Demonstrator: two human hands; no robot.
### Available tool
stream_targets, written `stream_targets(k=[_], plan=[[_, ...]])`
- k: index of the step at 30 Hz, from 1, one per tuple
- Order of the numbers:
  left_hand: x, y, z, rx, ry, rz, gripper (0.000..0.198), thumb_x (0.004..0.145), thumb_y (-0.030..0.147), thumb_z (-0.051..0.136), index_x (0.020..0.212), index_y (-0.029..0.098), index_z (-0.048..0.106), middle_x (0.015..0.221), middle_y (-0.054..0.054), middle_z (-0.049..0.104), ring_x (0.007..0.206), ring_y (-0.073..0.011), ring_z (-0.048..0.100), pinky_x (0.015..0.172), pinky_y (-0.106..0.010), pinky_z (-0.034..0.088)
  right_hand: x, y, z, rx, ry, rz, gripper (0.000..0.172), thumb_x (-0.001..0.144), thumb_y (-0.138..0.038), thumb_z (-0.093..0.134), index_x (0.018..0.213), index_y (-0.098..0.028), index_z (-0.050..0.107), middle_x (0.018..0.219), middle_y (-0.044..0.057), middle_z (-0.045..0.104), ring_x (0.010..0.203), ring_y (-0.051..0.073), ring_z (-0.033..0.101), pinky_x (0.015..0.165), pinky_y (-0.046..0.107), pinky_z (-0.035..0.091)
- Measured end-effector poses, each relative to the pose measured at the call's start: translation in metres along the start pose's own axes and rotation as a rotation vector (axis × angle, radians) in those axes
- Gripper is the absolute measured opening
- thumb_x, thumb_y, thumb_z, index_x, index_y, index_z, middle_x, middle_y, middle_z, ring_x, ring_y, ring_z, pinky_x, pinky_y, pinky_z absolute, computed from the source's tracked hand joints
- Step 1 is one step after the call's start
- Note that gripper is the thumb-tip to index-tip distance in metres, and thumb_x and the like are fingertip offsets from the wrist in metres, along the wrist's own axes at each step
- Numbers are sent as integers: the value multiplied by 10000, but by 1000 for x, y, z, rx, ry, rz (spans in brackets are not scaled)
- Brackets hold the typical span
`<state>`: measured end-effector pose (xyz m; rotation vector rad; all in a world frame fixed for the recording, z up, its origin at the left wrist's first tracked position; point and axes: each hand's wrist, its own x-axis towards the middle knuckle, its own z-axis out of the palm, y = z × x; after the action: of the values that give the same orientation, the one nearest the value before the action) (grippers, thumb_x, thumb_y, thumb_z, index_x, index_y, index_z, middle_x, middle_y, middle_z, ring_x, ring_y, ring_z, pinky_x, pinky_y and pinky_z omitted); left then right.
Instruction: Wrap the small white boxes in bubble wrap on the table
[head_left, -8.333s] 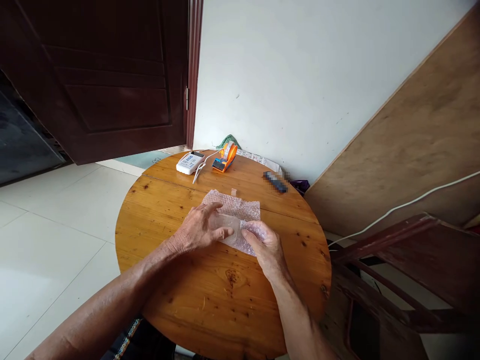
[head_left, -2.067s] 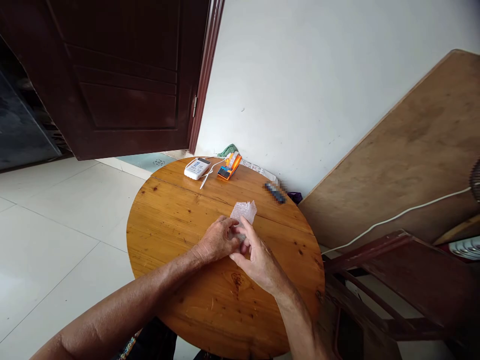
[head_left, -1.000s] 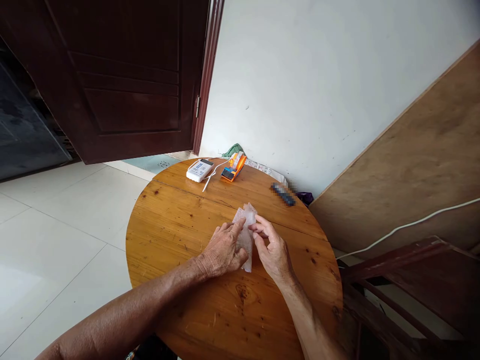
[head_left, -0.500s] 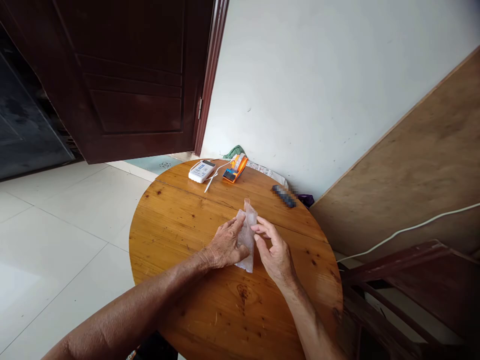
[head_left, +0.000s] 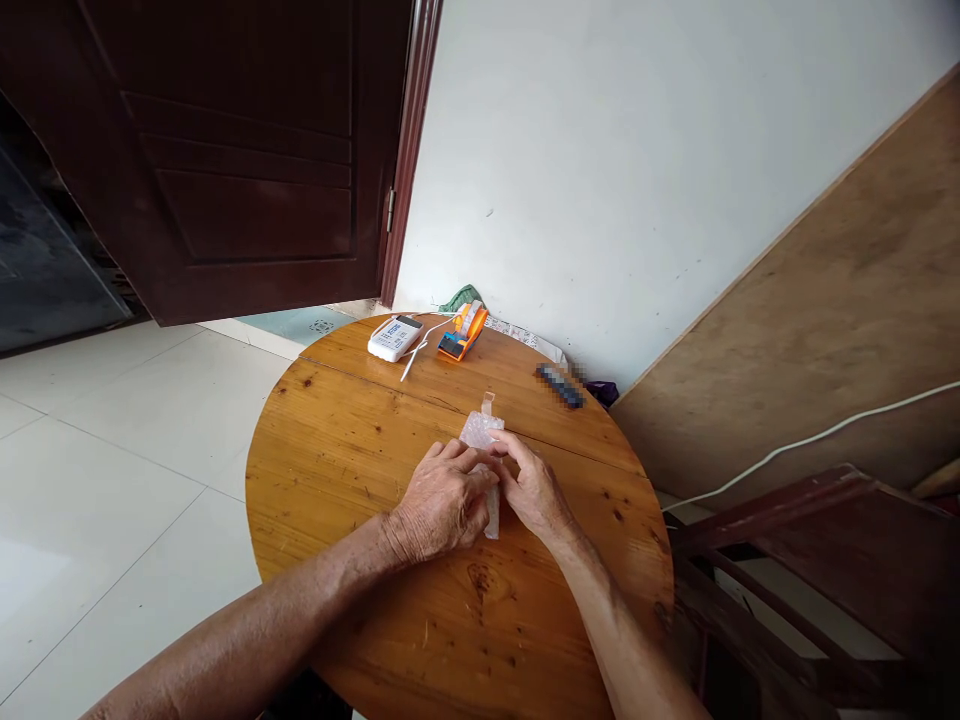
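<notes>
Bubble wrap (head_left: 481, 428): a narrow folded bundle on the desk (head_left: 330, 450), beneath and between your hands, with a clear strip (head_left: 488, 403) jutting from its far end.
Left hand (head_left: 442, 497): your fingers curl over the bundle's middle; whether they pinch it cannot be told.
Right hand (head_left: 534, 490): your fingers are drawn narrow at its right edge; their grip is hidden.
Handling: likely light, soft, springy, a little slick.
Hold: best along the long sides, pressing gently, off the strip.

Fingers (head_left: 513, 444) hide the middle of the bubble wrap (head_left: 478, 429).
</notes>
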<state>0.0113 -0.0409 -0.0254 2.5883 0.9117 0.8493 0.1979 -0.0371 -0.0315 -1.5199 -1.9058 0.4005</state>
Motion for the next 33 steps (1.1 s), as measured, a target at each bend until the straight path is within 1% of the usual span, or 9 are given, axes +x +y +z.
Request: stream_targets(k=[2, 4, 8, 11, 14, 17, 22, 28, 33], plan=[[1, 0, 0, -1, -32, -9, 267, 820, 196, 543, 1048, 210, 682, 1150, -54, 682, 964, -248, 526, 829, -387, 416, 0, 3, 1, 7, 19, -10, 327, 832, -233, 526, 1143, -238, 627, 958, 49, 747, 914, 237, 683, 870, 383, 513], [2, 0, -2, -7, -60, -24, 258, 825, 208, 547, 1047, 207, 679, 1035, -52, 697, 922, -242, 526, 823, -377, 417, 0, 7, 0, 15, 108, 8, 301, 818, -257, 542, 1100, -231, 643, 1006, 66, 743, 922, 237, 679, 867, 383, 513], [4, 2, -5, -6, -82, -46, 215, 825, 196, 536, 974, 209, 690, 969, -52, 691, 896, -234, 528, 826, -370, 417, 5, 19, -5, 93, 274, 217, 375, 777, -367, 599, 1109, -196, 639, 1096, 117, 723, 836, 228, 681, 749, 365, 536], [4, 2, -4, -16, -80, -42, 222, 814, 191, 539, 972, 200, 694, 975, -59, 688, 890, -233, 527, 834, -367, 418, 13, 22, -7, 209, 196, 397, 524, 704, -430, 673, 1151, -161, 621, 999, 115, 744, 763, 225, 679, 659, 337, 529], [3, 1, -3, -29, -63, -34, 254, 802, 186, 542, 1006, 193, 692, 970, -59, 688, 876, -229, 521, 841, -363, 422, 22, 21, -2, 318, 70, 461, 530, 675, -427, 694, 1124, -154, 629, 792, 52, 742, 663, 203, 649, 581, 297, 483], [2, 0, -2, -28, -59, -28, 263, 800, 192, 542, 1019, 191, 687, 976, -56, 689, 876, -232, 517, 835, -364, 424, 28, 17, 8, 384, 45, 437, 412, 645, -370, 689, 994, -154, 660, 702, 19, 709, 619, 184, 608, 569, 279, 448], [2, -1, 1, -20, -51, -47, 240, 814, 205, 542, 1008, 197, 683, 984, -52, 687, 872, -230, 519, 841, -365, 429, 28, 6, 10, 446, 101, 325, 205, 665, -356, 682, 750, -175, 638, 679, -5, 649, 618, 154, 553, 580, 258, 421], [0, -2, 7, 1, -4, -107, 198, 835, 244, 553, 980, 207, 682, 1005, -66, 655, 903, -236, 532, 850, -375, 437, 11, -21, -11, 437, 60, 236, 139, 709, -319, 653, 753, -188, 640, 691, -17, 621, 639, 145, 525, 608, 247, 417], [-3, 2, 6, 49, 75, -293, 181, 754, 282, 655, 906, 195, 610, 955, -76, 606, 922, -259, 538, 822, -388, 453, -7, -41, -19, 312, 47, 173, 96, 745, -295, 622, 747, -200, 622, 632, -34, 567, 574, 130, 458, 558, 239, 373]])
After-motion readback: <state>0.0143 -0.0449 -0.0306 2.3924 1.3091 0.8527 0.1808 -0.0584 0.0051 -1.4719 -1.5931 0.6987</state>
